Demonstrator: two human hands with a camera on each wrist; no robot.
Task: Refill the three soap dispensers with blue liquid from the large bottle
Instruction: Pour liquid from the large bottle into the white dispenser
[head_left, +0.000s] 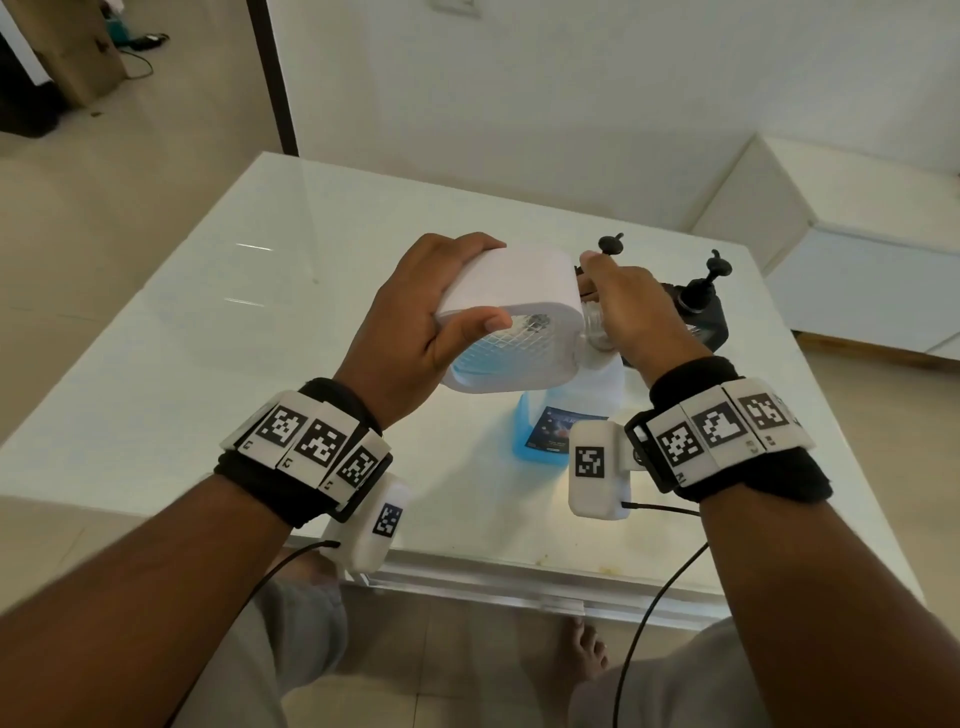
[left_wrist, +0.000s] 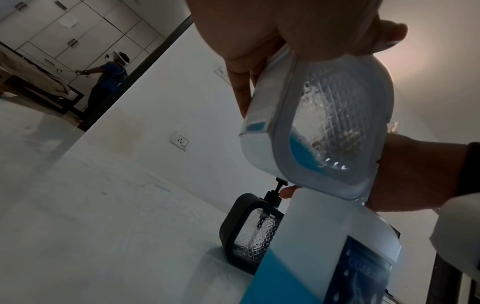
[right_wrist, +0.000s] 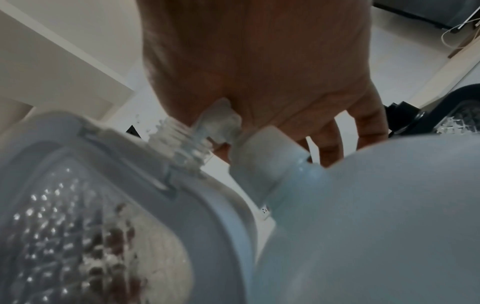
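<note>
While the left hand (head_left: 415, 317) grips a white-framed soap dispenser with a clear diamond-cut window (head_left: 511, 325), tipped sideways above the large translucent bottle of blue liquid (head_left: 563, 415) on the glossy white worktop (head_left: 218, 322), the right hand (head_left: 631, 306) curls at its bare threaded neck; what it pinches I cannot tell. Tipped further, the dispenser's little blue liquid could spill onto the worktop.

Two dispensers (head_left: 696, 312) behind the large bottle (head_left: 566, 415) — on the table (head_left: 208, 312).
</note>
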